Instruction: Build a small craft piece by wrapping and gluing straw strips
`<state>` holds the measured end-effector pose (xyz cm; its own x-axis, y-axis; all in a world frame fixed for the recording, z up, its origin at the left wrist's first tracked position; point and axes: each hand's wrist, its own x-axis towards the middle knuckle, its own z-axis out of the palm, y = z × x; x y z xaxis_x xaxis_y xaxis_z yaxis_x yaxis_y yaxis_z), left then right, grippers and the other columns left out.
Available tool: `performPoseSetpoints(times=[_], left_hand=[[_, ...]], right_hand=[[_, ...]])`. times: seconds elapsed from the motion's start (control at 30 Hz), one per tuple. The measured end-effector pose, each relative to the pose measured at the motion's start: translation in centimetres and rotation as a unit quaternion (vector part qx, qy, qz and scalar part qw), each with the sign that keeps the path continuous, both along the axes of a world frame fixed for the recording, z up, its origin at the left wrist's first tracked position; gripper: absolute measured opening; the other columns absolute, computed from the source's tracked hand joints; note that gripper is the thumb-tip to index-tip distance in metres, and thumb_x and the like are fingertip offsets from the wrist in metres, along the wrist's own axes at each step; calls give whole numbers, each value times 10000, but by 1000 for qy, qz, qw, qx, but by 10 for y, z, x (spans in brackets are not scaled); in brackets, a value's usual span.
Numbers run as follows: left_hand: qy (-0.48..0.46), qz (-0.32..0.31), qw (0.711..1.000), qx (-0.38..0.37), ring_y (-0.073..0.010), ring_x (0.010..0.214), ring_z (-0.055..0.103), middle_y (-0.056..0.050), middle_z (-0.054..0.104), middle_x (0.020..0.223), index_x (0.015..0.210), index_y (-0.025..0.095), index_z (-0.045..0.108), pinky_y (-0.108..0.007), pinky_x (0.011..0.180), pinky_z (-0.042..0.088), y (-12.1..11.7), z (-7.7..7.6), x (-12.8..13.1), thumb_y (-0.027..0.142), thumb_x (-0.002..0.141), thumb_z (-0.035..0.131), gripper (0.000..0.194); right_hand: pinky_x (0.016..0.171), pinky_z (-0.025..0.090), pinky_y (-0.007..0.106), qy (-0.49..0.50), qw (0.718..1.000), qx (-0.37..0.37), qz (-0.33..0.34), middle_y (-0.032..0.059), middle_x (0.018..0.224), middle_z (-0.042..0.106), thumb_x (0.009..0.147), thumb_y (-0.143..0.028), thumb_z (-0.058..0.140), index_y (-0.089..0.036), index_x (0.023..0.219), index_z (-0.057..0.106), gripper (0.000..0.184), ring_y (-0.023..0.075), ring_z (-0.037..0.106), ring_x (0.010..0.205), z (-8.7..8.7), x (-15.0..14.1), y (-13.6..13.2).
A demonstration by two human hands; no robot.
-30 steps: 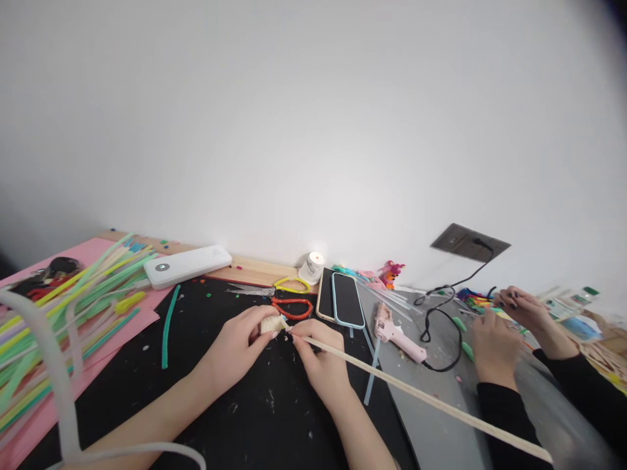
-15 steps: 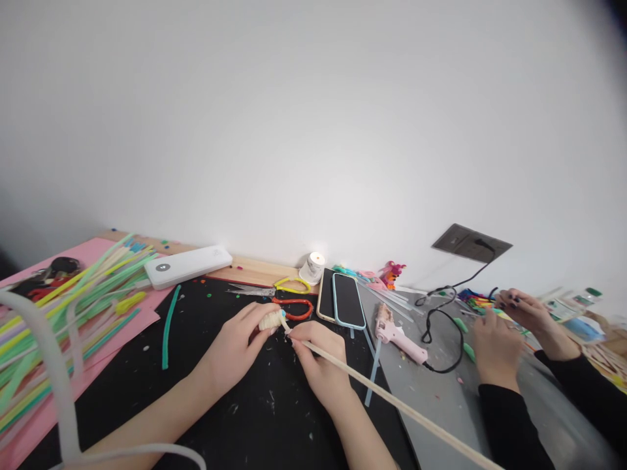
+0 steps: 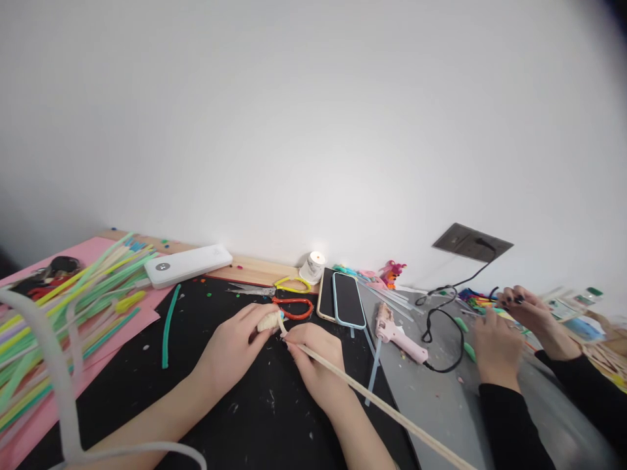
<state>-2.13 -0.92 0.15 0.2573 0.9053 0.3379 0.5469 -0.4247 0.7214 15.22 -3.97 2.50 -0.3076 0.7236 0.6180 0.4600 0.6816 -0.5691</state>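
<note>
My left hand (image 3: 238,339) is closed around a small cream coil (image 3: 268,321) that looks wound from pipe cleaner, with a bit of blue at its right end. Pinched in my right hand (image 3: 316,359) is a long cream pipe cleaner (image 3: 386,408); its short end reaches the coil, and its tail runs down to the lower right. Just beyond the coil lie scissors (image 3: 294,308) with one orange and one yellow handle loop. A teal pipe cleaner (image 3: 169,329) rests left of my left hand.
Many coloured pipe cleaners (image 3: 98,294) lie on pink paper (image 3: 142,329) at left. A white device (image 3: 191,264), paper cup (image 3: 312,267), two stacked phones (image 3: 349,300) and pink glue gun (image 3: 399,336) with cable stand around. At right, a co-worker's hands (image 3: 499,349) hold something small.
My right hand has shifted slightly left, toward the coil, and the pipe cleaner's tail has swung a little left. The end now lies against the coil. My left hand stays nearly still.
</note>
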Motion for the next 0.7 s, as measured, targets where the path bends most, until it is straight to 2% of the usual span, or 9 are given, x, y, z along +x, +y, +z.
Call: performPoseSetpoints(times=[0.17,0.57,0.7], left_hand=[[12,-17,1000,14,-207,1004,591,-54,633,1085,1143,227,563,-338,886,472,0,0,1,223,883,426,294],[11,-31,999,2,-201,865,620,-44,624,967,1081,245,596,-310,791,503,1,-1,2,179,838,458,287],[6,-37,999,-2,-206,906,617,-51,638,994,1082,235,597,-324,822,491,1,0,1,193,858,430,283]], right_hand=[[724,526,262,-2,1000,1,0,51,813,679,868,-99,505,-174,854,636,152,153,644,767,0,-1,0],[730,529,272,-7,1000,-10,-5,49,822,687,876,-122,496,-186,855,644,163,160,648,765,1,0,-1],[727,526,269,1,1000,-15,-6,51,813,685,869,-115,503,-184,850,644,158,159,648,761,1,0,-1]])
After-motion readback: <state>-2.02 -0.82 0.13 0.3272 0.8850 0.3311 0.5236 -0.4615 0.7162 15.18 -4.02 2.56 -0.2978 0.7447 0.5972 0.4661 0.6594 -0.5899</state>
